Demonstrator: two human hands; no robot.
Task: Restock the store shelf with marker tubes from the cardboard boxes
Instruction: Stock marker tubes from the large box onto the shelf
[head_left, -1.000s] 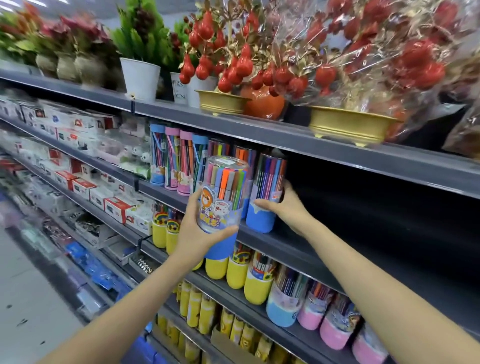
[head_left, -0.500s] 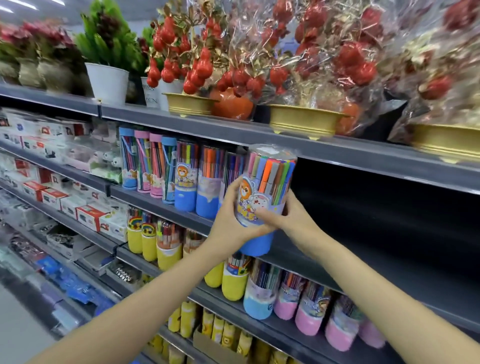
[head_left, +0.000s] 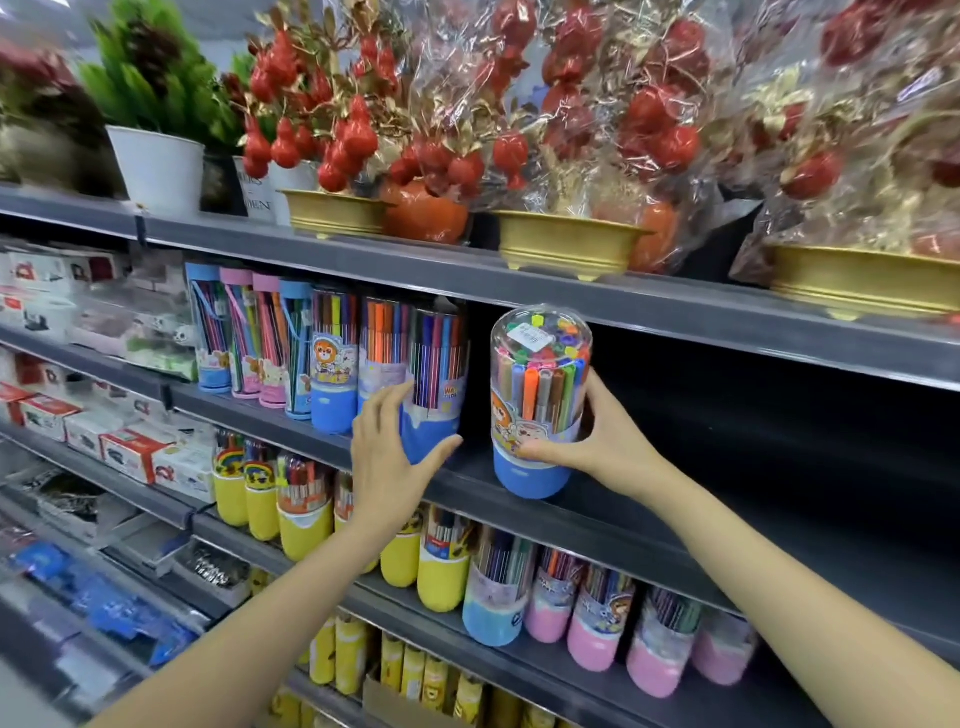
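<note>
Two forearms rise from the bottom edge. The right hand (head_left: 592, 447) grips the blue-based marker tube (head_left: 537, 400) at centre frame, thumb in front, fingers wrapped behind; its base meets the shelf (head_left: 649, 509) lip. The left hand (head_left: 389, 447), centre-left, is spread and holds nothing, just before the row of stocked tubes (head_left: 395, 358). Best to seat it flat, then slide it left against the row. The shelf's dark depth to the right is unreadable, and no cardboard boxes show.
</note>
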